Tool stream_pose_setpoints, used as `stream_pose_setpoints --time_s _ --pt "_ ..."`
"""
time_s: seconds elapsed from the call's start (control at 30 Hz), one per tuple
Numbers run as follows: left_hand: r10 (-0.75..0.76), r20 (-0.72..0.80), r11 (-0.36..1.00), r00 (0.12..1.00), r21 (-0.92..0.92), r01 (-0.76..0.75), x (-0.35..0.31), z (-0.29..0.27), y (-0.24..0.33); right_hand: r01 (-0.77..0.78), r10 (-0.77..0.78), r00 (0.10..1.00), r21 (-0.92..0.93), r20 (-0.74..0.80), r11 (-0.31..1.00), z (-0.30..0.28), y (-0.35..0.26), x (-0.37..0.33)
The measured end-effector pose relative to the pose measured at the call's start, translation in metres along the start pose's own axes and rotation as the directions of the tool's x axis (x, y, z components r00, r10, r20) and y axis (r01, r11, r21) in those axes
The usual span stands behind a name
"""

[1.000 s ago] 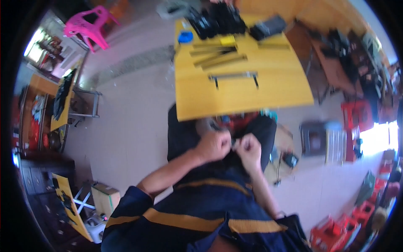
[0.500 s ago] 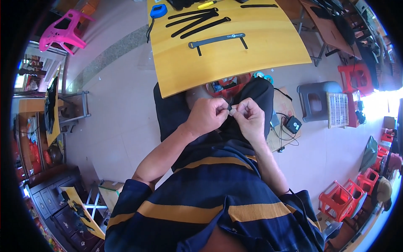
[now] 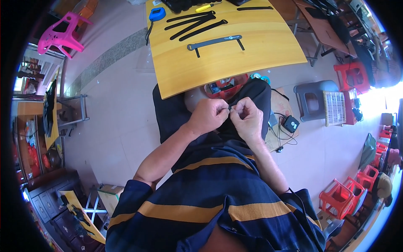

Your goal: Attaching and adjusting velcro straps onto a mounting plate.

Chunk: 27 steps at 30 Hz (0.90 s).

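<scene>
My left hand [image 3: 208, 115] and my right hand [image 3: 248, 119] meet over my lap, thumbs and forefingers pinched close together. Between the fingertips is a small dark piece [image 3: 229, 107], mostly covered, whose kind I cannot make out. Beyond them stands the yellow table [image 3: 268, 50]. On it a grey strap [image 3: 214, 42] with a looped end lies across two short black strips. Farther back are several black cable straps [image 3: 203, 30] with rounded ends, and one more black strap [image 3: 255, 8] at the far right.
A blue tape measure [image 3: 157, 14] and a yellow-handled tool [image 3: 204, 7] lie on the table. Beneath its near edge is a red basket [image 3: 239, 85] of small items. At right stand a grey stool [image 3: 308, 101] and a black box with cables [image 3: 291, 124]; a pink chair [image 3: 63, 35] is far left.
The view has shifted slightly, so the table and room sit a little to the left. Both hands stay pinched together, with the right fingers slightly moved.
</scene>
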<state>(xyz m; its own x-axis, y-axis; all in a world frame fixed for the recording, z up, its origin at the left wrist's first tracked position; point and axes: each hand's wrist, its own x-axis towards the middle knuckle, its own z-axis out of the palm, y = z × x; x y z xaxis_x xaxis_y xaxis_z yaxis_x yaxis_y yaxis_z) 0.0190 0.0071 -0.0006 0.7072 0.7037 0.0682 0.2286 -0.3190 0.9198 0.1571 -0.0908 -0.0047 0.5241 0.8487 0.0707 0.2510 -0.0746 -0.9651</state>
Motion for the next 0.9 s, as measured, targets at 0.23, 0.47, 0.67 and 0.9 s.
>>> stream_pose_setpoints --time_s 0.23,0.47,0.67,0.9 --pt "-0.033 0.077 0.998 0.996 0.064 0.028 0.000 -0.009 -0.003 0.049 -0.045 0.998 -0.120 0.036 0.992 0.002 -0.007 -0.006" --pt "-0.018 0.114 0.991 0.993 0.131 0.003 -0.001 -0.007 -0.006 0.139 -0.130 0.989 -0.153 0.067 0.978 0.001 0.001 -0.010" --pt "-0.012 0.071 1.000 0.997 -0.009 0.013 -0.006 -0.002 -0.013 0.115 -0.113 0.993 -0.093 0.026 0.989 0.005 0.000 -0.013" --pt "-0.016 0.038 0.996 0.999 -0.088 0.020 -0.006 0.002 -0.019 0.116 -0.119 0.992 -0.076 -0.036 0.990 0.010 -0.003 -0.011"
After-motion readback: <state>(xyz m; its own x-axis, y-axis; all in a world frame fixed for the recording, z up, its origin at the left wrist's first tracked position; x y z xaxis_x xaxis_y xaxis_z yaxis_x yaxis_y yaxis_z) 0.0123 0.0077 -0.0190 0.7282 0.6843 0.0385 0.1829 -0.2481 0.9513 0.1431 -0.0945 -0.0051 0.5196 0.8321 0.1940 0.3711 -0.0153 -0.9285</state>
